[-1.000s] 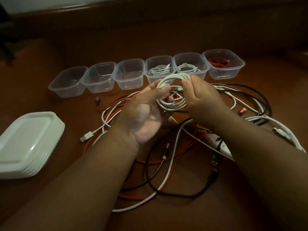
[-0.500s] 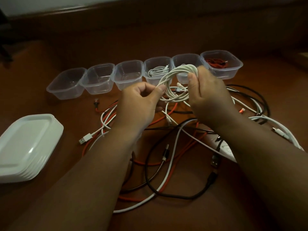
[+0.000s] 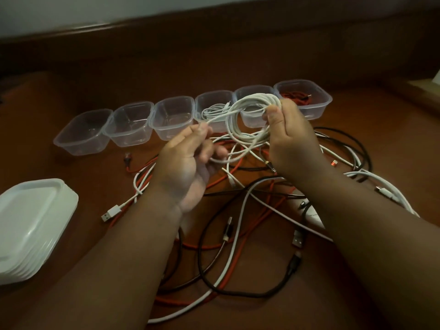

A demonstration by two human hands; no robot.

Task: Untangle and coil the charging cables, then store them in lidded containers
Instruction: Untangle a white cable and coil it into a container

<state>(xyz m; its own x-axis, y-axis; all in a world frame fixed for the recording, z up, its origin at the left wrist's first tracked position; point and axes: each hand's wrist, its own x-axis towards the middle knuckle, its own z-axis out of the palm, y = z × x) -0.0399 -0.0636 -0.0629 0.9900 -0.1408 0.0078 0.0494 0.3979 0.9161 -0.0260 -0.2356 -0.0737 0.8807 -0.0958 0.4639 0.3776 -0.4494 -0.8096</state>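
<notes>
Stacking at nine o'clock: white lids [image 3: 31, 225] piled on the brown table [image 3: 71, 167], well apart from the hands.
Row of containers: six clear tubs run from ten o'clock to one o'clock; the three on the left [image 3: 82, 133] [image 3: 129, 123] [image 3: 172, 117] hold nothing visible, the fourth [image 3: 213, 110] holds a coiled white cable, the fifth [image 3: 252, 110] sits partly behind the held coil, and the sixth [image 3: 303, 97] holds a red cable.
Left hand [image 3: 190, 163]: raised above the table near centre, fingers curled, thumb and fingertips pinching a strand leading off the white coil.
White coil [image 3: 250, 120]: several loops held in the air at twelve o'clock, in front of the fourth and fifth tubs, tail trailing down to the pile.
Right hand [image 3: 290, 136]: just right of centre, thumb and fingers clamped on the coil's right side.
Loose cables [image 3: 238, 234]: white, red and black leads tangled on the table from centre to six o'clock and out to three o'clock.
</notes>
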